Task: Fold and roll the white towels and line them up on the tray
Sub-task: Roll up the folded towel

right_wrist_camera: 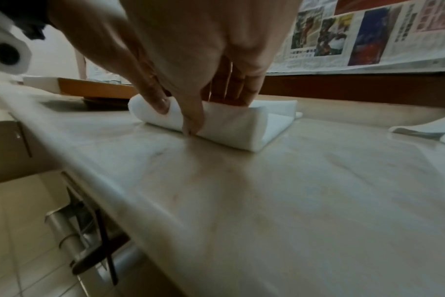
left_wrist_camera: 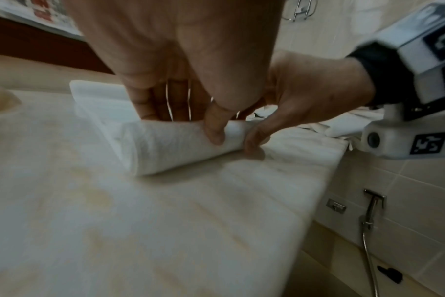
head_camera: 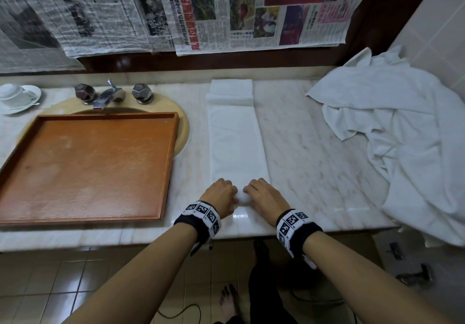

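Note:
A white towel [head_camera: 234, 137], folded into a long narrow strip, lies on the marble counter and runs away from me. Its near end is rolled into a short roll [left_wrist_camera: 165, 146] [right_wrist_camera: 229, 128]. My left hand [head_camera: 222, 192] [left_wrist_camera: 191, 96] grips the roll's left half, thumb on the near side and fingers over the far side. My right hand [head_camera: 261, 194] [right_wrist_camera: 203, 60] grips the right half the same way, its thumb tip down at the counter. The orange-brown tray [head_camera: 88, 167] [right_wrist_camera: 94, 86] sits to the left over the basin, with nothing on it.
A heap of loose white towels [head_camera: 402, 134] covers the counter's right end and hangs over its edge. A faucet [head_camera: 108, 94] stands behind the tray, a cup on a saucer [head_camera: 17, 97] at far left. Bare marble [head_camera: 314, 160] lies between strip and heap. Newspaper covers the back wall.

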